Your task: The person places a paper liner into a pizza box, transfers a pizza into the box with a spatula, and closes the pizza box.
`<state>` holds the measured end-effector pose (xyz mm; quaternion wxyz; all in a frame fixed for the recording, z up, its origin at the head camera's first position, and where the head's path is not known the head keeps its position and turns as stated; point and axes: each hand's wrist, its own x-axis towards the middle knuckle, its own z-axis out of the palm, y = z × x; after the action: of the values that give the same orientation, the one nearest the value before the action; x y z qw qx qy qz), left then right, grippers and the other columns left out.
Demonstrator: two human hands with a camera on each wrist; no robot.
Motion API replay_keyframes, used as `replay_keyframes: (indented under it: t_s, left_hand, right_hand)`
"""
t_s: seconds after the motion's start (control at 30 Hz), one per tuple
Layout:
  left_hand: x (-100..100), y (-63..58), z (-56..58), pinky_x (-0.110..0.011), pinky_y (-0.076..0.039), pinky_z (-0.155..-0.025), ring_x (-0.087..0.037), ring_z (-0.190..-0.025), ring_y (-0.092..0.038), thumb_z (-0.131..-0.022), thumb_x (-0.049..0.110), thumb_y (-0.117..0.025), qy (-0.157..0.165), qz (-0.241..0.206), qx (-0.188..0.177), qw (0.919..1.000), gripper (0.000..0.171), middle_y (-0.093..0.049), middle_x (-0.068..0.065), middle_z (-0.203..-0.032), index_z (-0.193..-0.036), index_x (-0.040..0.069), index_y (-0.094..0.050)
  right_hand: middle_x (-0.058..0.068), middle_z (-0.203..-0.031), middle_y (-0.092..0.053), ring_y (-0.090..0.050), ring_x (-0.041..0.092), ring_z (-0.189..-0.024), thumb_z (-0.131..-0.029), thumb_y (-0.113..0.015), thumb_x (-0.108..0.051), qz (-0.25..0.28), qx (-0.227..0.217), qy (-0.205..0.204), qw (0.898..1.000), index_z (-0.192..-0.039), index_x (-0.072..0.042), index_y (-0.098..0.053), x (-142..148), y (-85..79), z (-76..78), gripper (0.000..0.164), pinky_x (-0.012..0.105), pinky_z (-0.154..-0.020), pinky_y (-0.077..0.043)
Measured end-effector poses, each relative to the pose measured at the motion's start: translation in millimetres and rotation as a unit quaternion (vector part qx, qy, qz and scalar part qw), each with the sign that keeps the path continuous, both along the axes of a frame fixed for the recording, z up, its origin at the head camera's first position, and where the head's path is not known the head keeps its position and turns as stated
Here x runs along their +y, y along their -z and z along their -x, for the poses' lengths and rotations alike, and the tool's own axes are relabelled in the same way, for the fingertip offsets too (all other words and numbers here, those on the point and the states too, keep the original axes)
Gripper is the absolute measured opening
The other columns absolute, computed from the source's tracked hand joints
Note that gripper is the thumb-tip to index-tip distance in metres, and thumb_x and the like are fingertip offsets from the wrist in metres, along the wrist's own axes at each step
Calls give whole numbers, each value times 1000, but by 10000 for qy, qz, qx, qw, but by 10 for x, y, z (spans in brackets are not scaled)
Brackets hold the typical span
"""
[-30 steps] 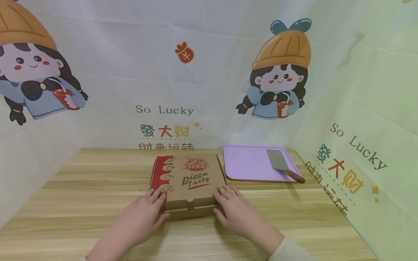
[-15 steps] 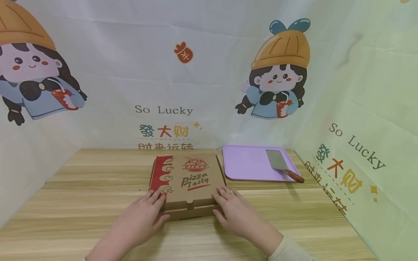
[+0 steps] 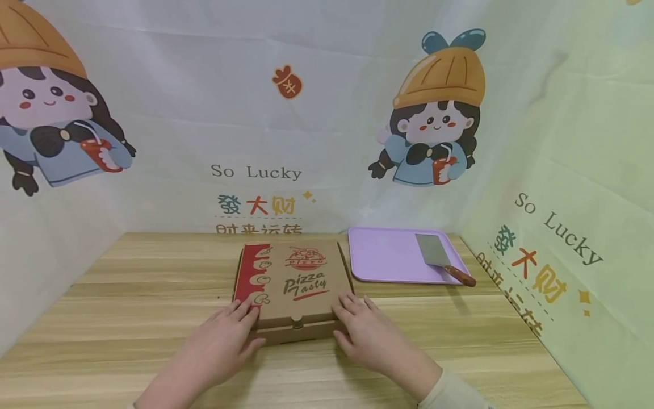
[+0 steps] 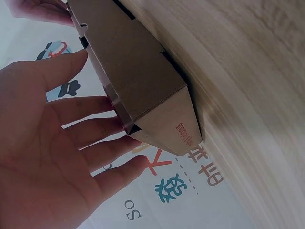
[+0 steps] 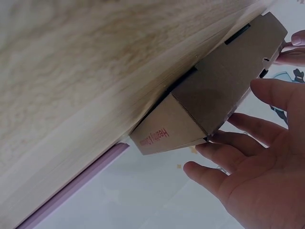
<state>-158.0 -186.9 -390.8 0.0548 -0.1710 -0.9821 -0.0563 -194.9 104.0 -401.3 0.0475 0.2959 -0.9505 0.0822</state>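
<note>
A brown cardboard pizza box (image 3: 301, 278) lies on the wooden table with its lid down, its tab at the front edge and a red strip along the left side. My left hand (image 3: 225, 341) rests its fingertips on the front left corner of the lid. At the front right corner, my right hand (image 3: 368, 335) touches the lid in the same way. Both wrist views show the fingers extended, not wrapped round the box: left hand (image 4: 62, 129) and right hand (image 5: 267, 157). Each thumb points toward the front face of the box. The inside of the box is hidden.
Behind and to the right, a purple tray (image 3: 383, 255) stands close beside the box. A spatula (image 3: 432, 250) with a wide metal blade lies on it, its wooden handle over the front rim. Printed cloth walls (image 3: 332, 142) enclose the table (image 3: 128, 284) at the back and sides.
</note>
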Motion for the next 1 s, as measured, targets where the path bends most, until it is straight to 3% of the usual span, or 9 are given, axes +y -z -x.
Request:
replay_keyframes:
  t_s: [0.5, 1.0]
  left_hand:
    - [-1, 26, 6, -61, -45, -122, -49, -145, -54, -102, 42, -70, 45, -33, -65, 10000, 62, -54, -25, -158, -143, -4, -63]
    - [11, 33, 25, -62, -46, -120, -48, -145, -54, -101, 44, -72, -54, -45, -265, 9996, 64, -55, -25, -157, -143, -3, -63]
  right_hand:
    - [22, -162, -51, -48, 37, -153, -104, -68, -31, -98, -120, 14, 9999, -148, -3, -60, -9, -2, -8, 53, 61, -129, -35]
    - [25, -159, -53, -51, 40, -151, -104, -68, -32, -217, 30, -12, 9998, -147, -4, -62, -5, 30, 0, 52, 62, -127, -39]
